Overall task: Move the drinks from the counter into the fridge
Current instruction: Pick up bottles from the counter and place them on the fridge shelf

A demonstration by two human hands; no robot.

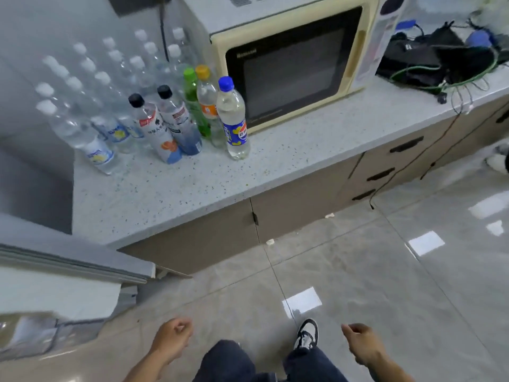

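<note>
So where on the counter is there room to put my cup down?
The counter is bare along its front edge, in front of the bottles, and in front of the microwave. The back left corner is packed with water bottles, and cables crowd the right end.

We observe a speckled grey stone counter (289,158) carrying a cream microwave oven (289,64) and, to its left, a cluster of plastic drink bottles. Nearest the edge stands a clear blue-capped bottle with a blue and yellow label (232,119). Behind it are an orange-capped bottle (206,97) and a green bottle (194,100). We note the left hand (172,339) and right hand (360,341) low over the glossy grey floor tiles (385,271), fingers loosely curled, holding nothing.
</note>
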